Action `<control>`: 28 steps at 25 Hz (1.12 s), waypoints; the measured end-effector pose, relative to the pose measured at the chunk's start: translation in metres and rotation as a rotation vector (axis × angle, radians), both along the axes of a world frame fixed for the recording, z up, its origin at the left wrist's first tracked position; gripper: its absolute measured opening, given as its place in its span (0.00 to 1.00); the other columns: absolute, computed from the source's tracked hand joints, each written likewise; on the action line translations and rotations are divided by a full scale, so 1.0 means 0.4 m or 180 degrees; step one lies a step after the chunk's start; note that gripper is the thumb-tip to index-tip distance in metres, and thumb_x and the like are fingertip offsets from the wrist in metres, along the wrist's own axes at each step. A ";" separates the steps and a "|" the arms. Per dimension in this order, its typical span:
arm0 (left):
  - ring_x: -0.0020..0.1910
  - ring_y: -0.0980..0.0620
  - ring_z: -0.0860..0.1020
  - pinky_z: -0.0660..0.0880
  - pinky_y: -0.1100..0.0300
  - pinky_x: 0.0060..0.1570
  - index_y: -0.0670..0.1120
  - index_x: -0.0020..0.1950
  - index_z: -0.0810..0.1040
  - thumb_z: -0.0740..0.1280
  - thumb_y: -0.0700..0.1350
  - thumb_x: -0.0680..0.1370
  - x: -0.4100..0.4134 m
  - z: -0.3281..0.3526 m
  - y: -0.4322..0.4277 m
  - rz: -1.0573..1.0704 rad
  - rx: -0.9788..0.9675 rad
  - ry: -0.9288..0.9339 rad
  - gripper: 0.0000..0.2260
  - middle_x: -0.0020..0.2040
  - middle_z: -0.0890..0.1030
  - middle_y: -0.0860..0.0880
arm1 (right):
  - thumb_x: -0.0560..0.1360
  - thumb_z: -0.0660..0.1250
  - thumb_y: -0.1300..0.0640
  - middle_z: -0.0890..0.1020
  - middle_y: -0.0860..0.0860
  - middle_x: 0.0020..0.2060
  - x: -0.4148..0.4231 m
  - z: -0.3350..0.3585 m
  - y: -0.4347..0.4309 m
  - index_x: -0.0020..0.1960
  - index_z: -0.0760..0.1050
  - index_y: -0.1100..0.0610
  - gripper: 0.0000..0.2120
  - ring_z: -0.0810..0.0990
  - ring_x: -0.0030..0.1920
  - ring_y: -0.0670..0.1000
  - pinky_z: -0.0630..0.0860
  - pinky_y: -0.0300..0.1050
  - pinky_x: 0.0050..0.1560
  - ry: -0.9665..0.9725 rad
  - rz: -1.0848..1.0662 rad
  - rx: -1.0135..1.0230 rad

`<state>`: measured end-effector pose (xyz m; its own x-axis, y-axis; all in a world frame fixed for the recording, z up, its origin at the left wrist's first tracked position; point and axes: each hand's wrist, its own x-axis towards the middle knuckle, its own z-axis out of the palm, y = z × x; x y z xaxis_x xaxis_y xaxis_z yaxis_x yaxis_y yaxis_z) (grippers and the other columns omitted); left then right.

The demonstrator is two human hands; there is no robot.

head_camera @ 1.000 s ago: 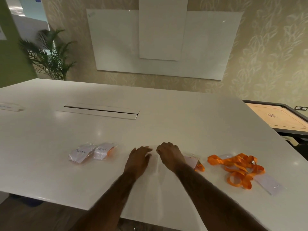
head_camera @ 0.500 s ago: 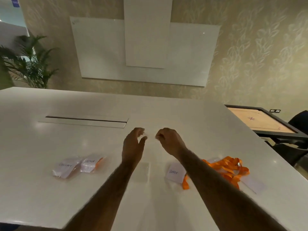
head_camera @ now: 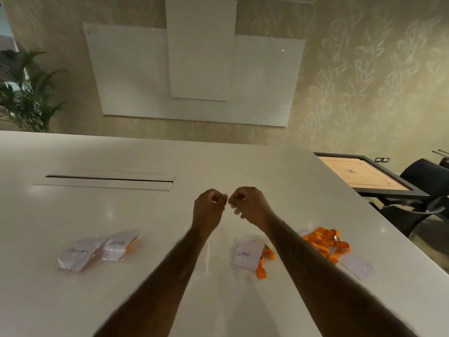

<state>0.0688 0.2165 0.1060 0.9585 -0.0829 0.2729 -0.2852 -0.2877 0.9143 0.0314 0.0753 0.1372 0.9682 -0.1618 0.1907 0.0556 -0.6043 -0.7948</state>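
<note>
Both hands are raised above the white table [head_camera: 121, 227], close together with fingers curled. My left hand [head_camera: 209, 210] and my right hand [head_camera: 246, 205] each pinch the top edge of a clear plastic bag [head_camera: 211, 254], which hangs faintly visible below them. Under my right forearm lies a handwritten white name card with an orange lanyard [head_camera: 246, 255]. To its right sit a loose pile of orange lanyards [head_camera: 325, 242] and a blank white card [head_camera: 357, 267]. Two packed bags with name cards [head_camera: 77, 254] [head_camera: 119, 246] lie at the left.
A long cable slot [head_camera: 109, 180] is set into the table beyond the hands. Past the table's right edge stand a carrom board [head_camera: 359, 173] and a black chair [head_camera: 422, 190]. A potted plant [head_camera: 26, 93] stands at the far left, by the wall.
Both hands have lifted off the table with the clear bag and drawn closer together. The view has tilted up, and the name card under my right forearm is now uncovered.
</note>
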 end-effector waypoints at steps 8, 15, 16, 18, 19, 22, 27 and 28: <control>0.38 0.53 0.78 0.71 0.64 0.36 0.46 0.39 0.76 0.67 0.44 0.78 -0.002 0.028 -0.055 -0.0178 0.0698 -0.0348 0.07 0.37 0.80 0.53 | 0.72 0.67 0.62 0.84 0.54 0.35 0.021 0.009 -0.066 0.45 0.78 0.55 0.04 0.81 0.28 0.47 0.71 0.39 0.25 0.0206 0.0112 -0.0004; 0.41 0.52 0.76 0.71 0.59 0.39 0.51 0.38 0.71 0.67 0.51 0.75 0.002 0.030 -0.099 0.0256 0.1347 -0.0460 0.09 0.45 0.75 0.52 | 0.74 0.65 0.60 0.83 0.51 0.34 0.055 0.013 -0.168 0.40 0.81 0.53 0.07 0.82 0.28 0.52 0.81 0.48 0.32 0.0106 -0.0328 -0.0010; 0.46 0.53 0.77 0.73 0.60 0.44 0.53 0.44 0.73 0.69 0.54 0.75 -0.001 0.024 -0.103 0.0174 0.1159 -0.0521 0.07 0.50 0.76 0.53 | 0.74 0.65 0.60 0.84 0.52 0.34 0.055 0.014 -0.177 0.40 0.81 0.54 0.08 0.82 0.27 0.51 0.81 0.48 0.31 0.0104 -0.0283 0.0072; 0.64 0.57 0.73 0.70 0.60 0.60 0.55 0.65 0.71 0.74 0.62 0.71 -0.015 0.011 -0.110 -0.0174 0.0926 -0.0499 0.27 0.68 0.72 0.55 | 0.74 0.64 0.61 0.84 0.52 0.33 0.051 0.018 -0.191 0.39 0.82 0.54 0.09 0.81 0.26 0.49 0.80 0.46 0.29 0.0109 -0.0130 0.0176; 0.71 0.56 0.67 0.65 0.57 0.68 0.55 0.74 0.63 0.76 0.66 0.66 -0.021 0.003 -0.115 -0.0335 0.0989 -0.0468 0.42 0.75 0.66 0.55 | 0.74 0.63 0.62 0.84 0.53 0.33 0.047 0.019 -0.194 0.39 0.81 0.54 0.10 0.81 0.25 0.48 0.79 0.43 0.27 0.0130 -0.0056 0.0195; 0.79 0.55 0.54 0.52 0.51 0.77 0.55 0.82 0.46 0.77 0.71 0.59 -0.039 -0.023 -0.142 -0.0288 0.1499 -0.0627 0.61 0.82 0.54 0.54 | 0.75 0.63 0.63 0.84 0.53 0.32 0.035 0.017 -0.193 0.42 0.82 0.55 0.10 0.80 0.25 0.48 0.73 0.40 0.25 0.0292 0.0130 0.0190; 0.70 0.59 0.67 0.54 0.46 0.78 0.51 0.77 0.61 0.78 0.59 0.67 -0.021 -0.051 -0.157 -0.0145 0.1337 -0.1004 0.44 0.70 0.73 0.55 | 0.76 0.65 0.63 0.84 0.54 0.32 0.023 0.014 -0.167 0.46 0.83 0.59 0.08 0.79 0.23 0.44 0.70 0.35 0.22 0.0451 0.0360 0.0298; 0.64 0.64 0.68 0.59 0.47 0.76 0.51 0.74 0.64 0.78 0.58 0.68 -0.012 -0.053 -0.148 -0.0106 0.1266 -0.1128 0.40 0.64 0.75 0.57 | 0.76 0.65 0.63 0.84 0.55 0.32 0.025 0.015 -0.164 0.46 0.83 0.60 0.08 0.78 0.23 0.44 0.69 0.35 0.22 0.0459 0.0310 0.0364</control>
<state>0.0638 0.1573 0.0847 0.8083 -0.2747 0.5207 -0.5716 -0.5780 0.5824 0.0415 0.0096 0.1431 0.9963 -0.0789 0.0348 -0.0100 -0.5071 -0.8619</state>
